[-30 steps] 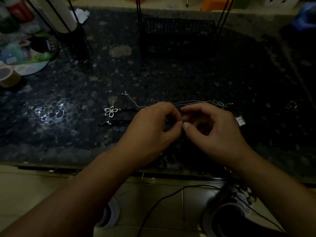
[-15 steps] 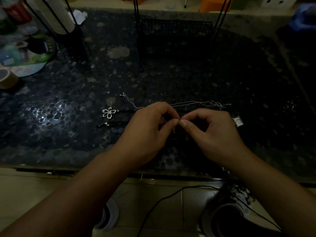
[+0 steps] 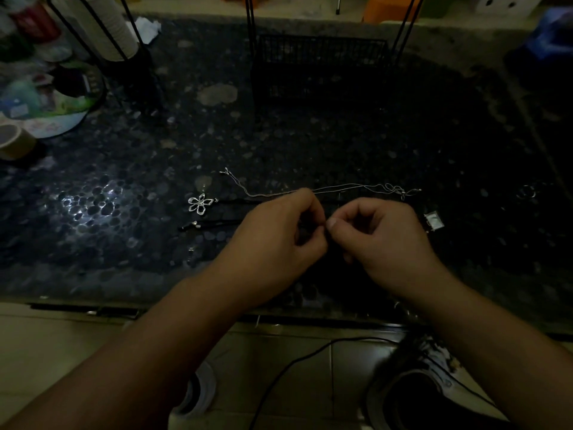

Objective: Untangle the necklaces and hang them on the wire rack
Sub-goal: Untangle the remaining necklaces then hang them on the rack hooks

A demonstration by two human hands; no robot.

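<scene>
Left hand (image 3: 279, 234) and right hand (image 3: 381, 237) curled, fingertips nearly meeting above the near table (image 3: 93, 274) edge, apparently pinching a dark cord between them, though too dim to make out the strand itself. Just beyond: silver chain (image 3: 341, 189) strung out flat with a knotted bit at its right end, flower pendant (image 3: 200, 203) on a black cord to the left, square pendant (image 3: 433, 219) to the right. Farther back, wire rack (image 3: 319, 66) with nothing visibly hung, so probably still early: untangling under way, all hanging left.
</scene>
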